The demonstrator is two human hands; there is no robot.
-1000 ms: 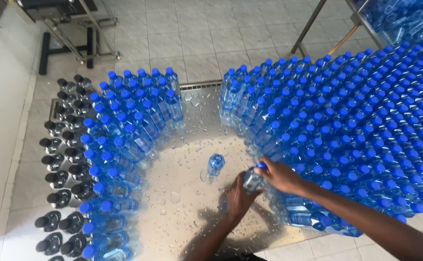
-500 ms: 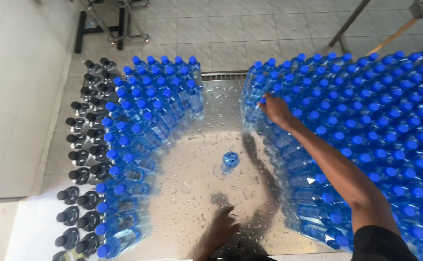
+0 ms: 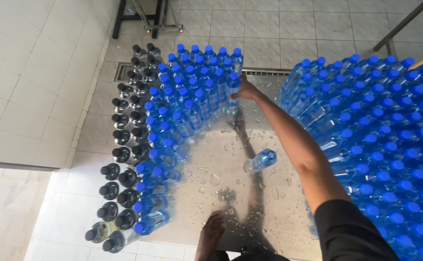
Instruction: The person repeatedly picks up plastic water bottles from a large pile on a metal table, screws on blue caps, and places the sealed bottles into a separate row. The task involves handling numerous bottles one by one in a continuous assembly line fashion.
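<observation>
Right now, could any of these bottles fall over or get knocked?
Maybe. The right hand reaches into tightly packed blue-capped bottles, so a nudge might tip neighbours. The steel table looks wet, so bottles could slide. The forearm passes close above a lone bottle and might knock it.

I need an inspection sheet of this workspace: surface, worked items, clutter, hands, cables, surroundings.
Surface: wet metal table, water drops in its middle.
Worked items: blue-capped bottles upright at left; one lone bottle lying on its side.
Clutter: black-capped bottles along left edge; large blue-capped mass at right.
Hands: right hand touching far bottle row; left hand on near table, empty.
Cables: nothing seen.
Surroundings: tiled floor, metal frame legs.
</observation>
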